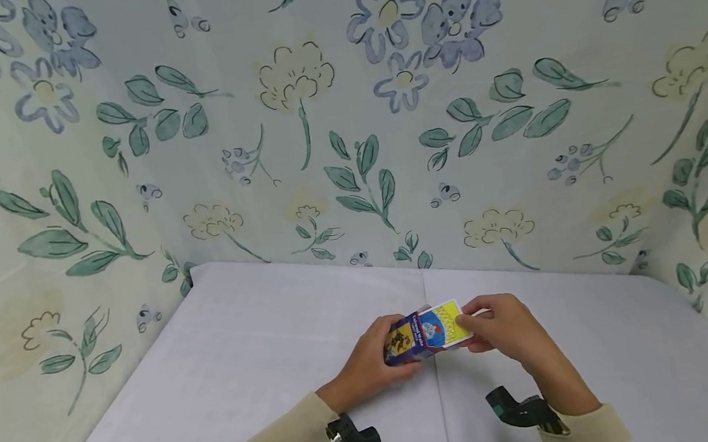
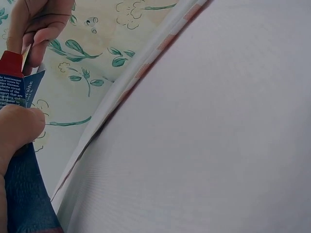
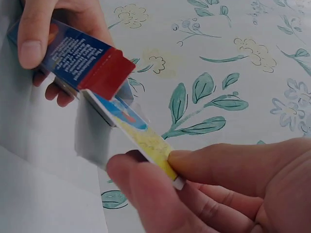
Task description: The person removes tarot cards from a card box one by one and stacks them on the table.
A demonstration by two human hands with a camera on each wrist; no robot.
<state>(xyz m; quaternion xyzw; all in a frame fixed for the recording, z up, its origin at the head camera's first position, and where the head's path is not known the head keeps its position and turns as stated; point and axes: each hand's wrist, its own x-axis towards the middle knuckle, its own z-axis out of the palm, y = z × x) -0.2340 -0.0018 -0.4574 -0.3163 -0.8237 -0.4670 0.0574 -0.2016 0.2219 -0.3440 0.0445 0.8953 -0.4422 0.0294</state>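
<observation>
My left hand (image 1: 370, 358) grips a dark blue card box (image 1: 400, 343) that has a picture and lettering on its face. The box is tilted, its mouth turned toward the right hand. A red end flap (image 3: 112, 75) stands folded out at the mouth in the right wrist view. Partway out of the box is a yellow-and-blue card (image 1: 447, 322) with a white border. My right hand (image 1: 506, 326) pinches the card's outer end between thumb and fingers. The card's inner end is hidden inside the box.
Under the hands spreads a white cloth-covered table (image 1: 262, 329). A floral curtain (image 1: 343, 108) hangs along the back and sides. Dark camera mounts sit at the left wrist (image 1: 355, 436) and the right wrist (image 1: 519, 408), beside beige sleeves.
</observation>
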